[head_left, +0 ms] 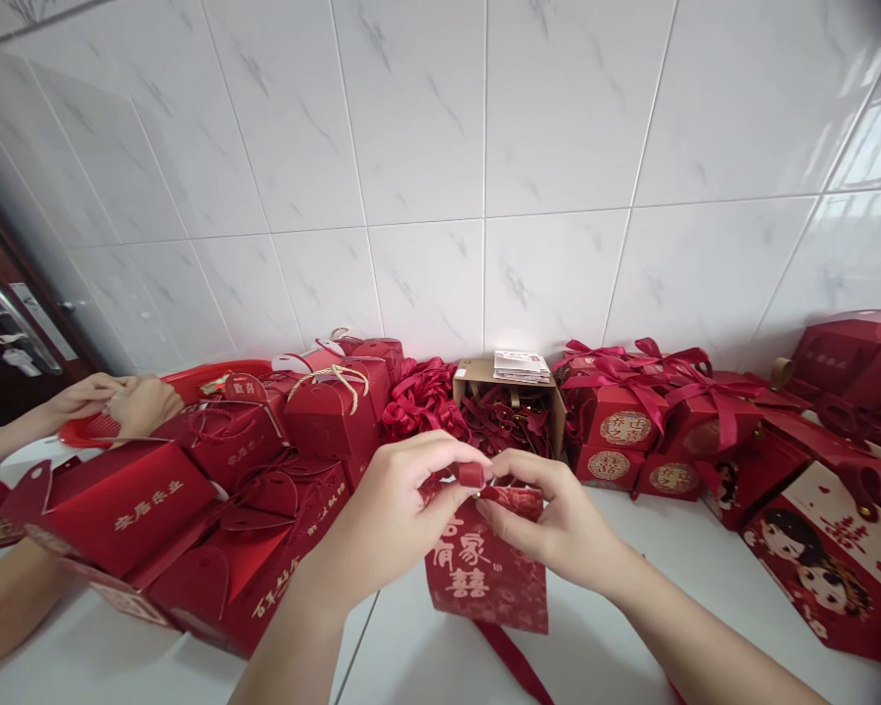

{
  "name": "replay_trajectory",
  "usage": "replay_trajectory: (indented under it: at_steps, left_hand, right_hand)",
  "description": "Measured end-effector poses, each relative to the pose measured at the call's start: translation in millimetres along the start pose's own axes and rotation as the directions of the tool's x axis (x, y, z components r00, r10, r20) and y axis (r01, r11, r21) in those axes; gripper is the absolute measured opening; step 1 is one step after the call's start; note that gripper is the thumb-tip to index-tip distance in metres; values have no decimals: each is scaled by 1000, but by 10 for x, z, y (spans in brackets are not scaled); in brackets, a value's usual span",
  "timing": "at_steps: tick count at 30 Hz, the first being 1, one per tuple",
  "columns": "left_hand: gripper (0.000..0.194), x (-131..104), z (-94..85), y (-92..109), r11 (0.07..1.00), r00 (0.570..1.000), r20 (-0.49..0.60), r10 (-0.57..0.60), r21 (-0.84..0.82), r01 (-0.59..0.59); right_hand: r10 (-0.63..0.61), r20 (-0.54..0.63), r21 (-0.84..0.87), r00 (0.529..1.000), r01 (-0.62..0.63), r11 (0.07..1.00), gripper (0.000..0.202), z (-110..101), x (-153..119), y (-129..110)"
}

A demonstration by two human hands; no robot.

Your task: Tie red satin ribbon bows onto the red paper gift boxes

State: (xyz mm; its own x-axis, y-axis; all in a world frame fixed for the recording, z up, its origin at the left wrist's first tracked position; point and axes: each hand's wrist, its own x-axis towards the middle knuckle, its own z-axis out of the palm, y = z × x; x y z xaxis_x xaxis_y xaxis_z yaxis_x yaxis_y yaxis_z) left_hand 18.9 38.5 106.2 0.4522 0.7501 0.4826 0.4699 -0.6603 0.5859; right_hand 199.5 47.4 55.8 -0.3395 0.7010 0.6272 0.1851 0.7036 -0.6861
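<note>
A red gift box with pale characters on its front is held up between my hands in the middle of the head view. My left hand is closed, thumb and finger pinching a small red loop at the box's top edge. On the other side of that edge, my right hand is closed too, its fingertips gripping the top. Exactly what lies between the fingertips is partly hidden. A dark red ribbon hangs below the box onto the white table.
Red gift boxes are stacked at left, with ribbon-tied boxes at right. Behind my hands are a heap of red ribbon and a cardboard box topped by cards. Another person's hands work near a red basket.
</note>
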Motion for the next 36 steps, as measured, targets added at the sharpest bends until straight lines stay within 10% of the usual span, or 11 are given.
replay_trajectory:
  at_steps: [10, 36]
  left_hand:
    - [31, 5, 98, -64, 999, 1000, 20, -23, -27, 24]
    - [31, 42, 132, -106, 1000, 999, -14, -29, -1, 29]
  right_hand:
    - [297, 69, 178, 952, -304, 936, 7, 16, -11, -1]
    - [140, -17, -70, 990, -140, 988, 12, 24, -40, -21]
